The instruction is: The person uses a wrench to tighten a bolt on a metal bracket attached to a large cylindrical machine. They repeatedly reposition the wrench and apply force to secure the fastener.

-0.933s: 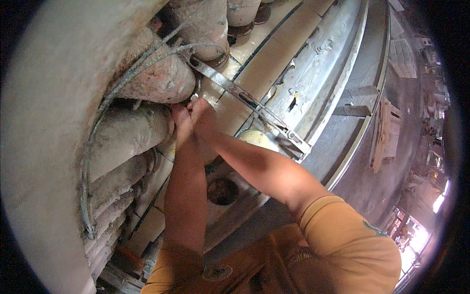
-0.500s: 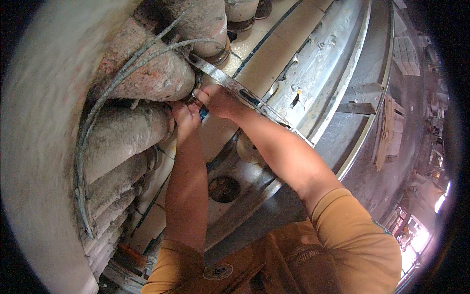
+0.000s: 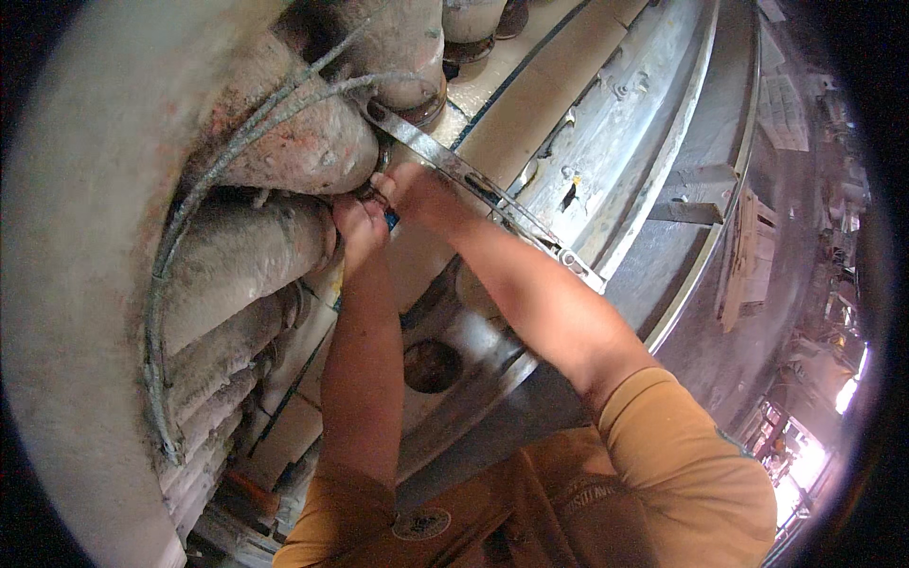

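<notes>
The left hand [image 3: 360, 223] and right hand [image 3: 409, 193] sit close, grips impossible to tell; a slip could scrape either against the rough cylinder [image 3: 308, 142] at ten o'clock.

My left hand [image 3: 360, 220] and right hand [image 3: 407, 191] work in a tight spot: the reddish cylinder [image 3: 308, 147] bulges in from the far left, the grey cylinder [image 3: 251, 256] from the near left. A slotted metal bar [image 3: 434, 153] bars my right hand's far side. A cable [image 3: 155, 279] loops across the left. Room remains between my forearms, and over the tan strip [image 3: 544, 95] beyond the bar.
</notes>
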Tool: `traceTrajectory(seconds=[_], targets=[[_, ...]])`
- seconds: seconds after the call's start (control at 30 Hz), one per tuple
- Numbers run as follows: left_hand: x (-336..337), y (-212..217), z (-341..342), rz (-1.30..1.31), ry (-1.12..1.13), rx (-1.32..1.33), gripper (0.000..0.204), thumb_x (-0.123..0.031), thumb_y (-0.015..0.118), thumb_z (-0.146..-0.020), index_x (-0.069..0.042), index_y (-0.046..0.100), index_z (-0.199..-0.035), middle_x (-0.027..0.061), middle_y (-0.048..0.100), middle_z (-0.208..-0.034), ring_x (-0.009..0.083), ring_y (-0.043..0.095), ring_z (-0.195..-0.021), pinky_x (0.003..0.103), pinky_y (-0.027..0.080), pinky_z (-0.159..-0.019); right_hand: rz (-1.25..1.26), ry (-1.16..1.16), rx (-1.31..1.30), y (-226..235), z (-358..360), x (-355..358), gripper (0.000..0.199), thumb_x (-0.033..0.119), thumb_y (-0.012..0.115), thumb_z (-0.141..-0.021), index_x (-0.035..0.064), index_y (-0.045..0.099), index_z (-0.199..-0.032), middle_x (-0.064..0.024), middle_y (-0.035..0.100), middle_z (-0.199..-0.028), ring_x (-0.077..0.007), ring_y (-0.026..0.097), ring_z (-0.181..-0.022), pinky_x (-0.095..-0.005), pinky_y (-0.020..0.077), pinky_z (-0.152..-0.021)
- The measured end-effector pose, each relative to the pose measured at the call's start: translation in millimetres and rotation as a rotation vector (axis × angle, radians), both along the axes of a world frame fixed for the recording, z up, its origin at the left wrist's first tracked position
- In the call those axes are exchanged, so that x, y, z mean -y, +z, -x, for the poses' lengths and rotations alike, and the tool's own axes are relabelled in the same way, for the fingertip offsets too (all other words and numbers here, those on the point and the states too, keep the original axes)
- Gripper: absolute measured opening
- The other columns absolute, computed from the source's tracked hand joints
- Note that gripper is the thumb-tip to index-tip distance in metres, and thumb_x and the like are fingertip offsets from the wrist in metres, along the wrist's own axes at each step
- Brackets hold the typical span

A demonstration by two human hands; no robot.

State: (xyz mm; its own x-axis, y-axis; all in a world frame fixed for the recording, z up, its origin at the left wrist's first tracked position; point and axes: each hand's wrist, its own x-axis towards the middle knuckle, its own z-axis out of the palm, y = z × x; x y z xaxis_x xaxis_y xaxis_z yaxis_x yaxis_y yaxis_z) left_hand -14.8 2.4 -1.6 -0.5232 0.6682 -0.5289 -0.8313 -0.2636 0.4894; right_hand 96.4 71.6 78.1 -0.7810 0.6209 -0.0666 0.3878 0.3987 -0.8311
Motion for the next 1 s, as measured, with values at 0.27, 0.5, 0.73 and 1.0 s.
traceTrajectory(seconds=[0.27, 0.5, 0.73, 1.0], targets=[[27, 17, -12, 0.184, -0.14, -0.02, 0.033, -0.033, 0.044, -0.089, -0.003, 0.047, -0.104, 0.0081, 0.055, -0.091, 0.018, 0.054, -0.065, 0.025, 0.046, -0.052, 0.405, -0.692, -0.081, -2, 32, 71, 0.04, 0.036, 0.039, -0.091, -0.0001, 0.053, -0.082, -0.0229, 0.057, -0.083, -0.0406, 0.055, -0.079, -0.0438, 0.0432, -0.069], [7, -53, 4, 0.053, 0.06, -0.169, 0.032, -0.031, 0.042, -0.089, -0.004, 0.047, -0.106, 0.005, 0.055, -0.092, 0.0181, 0.054, -0.066, 0.024, 0.046, -0.054, 0.126, -0.405, -0.116, -8, -12, 49, 0.035, 0.033, 0.039, -0.089, 0.0018, 0.055, -0.086, -0.0223, 0.058, -0.081, -0.0362, 0.058, -0.078, -0.0425, 0.0438, -0.069], [9, -39, 9, 0.083, -0.036, 0.056, 0.032, -0.034, 0.039, -0.091, -0.01, 0.048, -0.11, 0.0065, 0.057, -0.098, 0.0211, 0.056, -0.074, 0.032, 0.048, -0.056, -0.052, -0.053, -0.065, -6, -17, 6, 0.038, 0.033, 0.04, -0.089, 0.0003, 0.059, -0.084, -0.0221, 0.059, -0.079, -0.0357, 0.058, -0.075, -0.0407, 0.0439, -0.072], [3, -2, -5, 0.099, 0.038, -0.033, 0.036, -0.036, 0.043, -0.089, -0.009, 0.048, -0.112, 0.0082, 0.057, -0.106, 0.0241, 0.058, -0.085, 0.033, 0.05, -0.063, 0.025, 0.063, -0.031, -15, -4, -9, 0.035, 0.029, 0.045, -0.088, -0.0038, 0.058, -0.088, -0.024, 0.06, -0.082, -0.0331, 0.06, -0.079, -0.0382, 0.0448, -0.073]])
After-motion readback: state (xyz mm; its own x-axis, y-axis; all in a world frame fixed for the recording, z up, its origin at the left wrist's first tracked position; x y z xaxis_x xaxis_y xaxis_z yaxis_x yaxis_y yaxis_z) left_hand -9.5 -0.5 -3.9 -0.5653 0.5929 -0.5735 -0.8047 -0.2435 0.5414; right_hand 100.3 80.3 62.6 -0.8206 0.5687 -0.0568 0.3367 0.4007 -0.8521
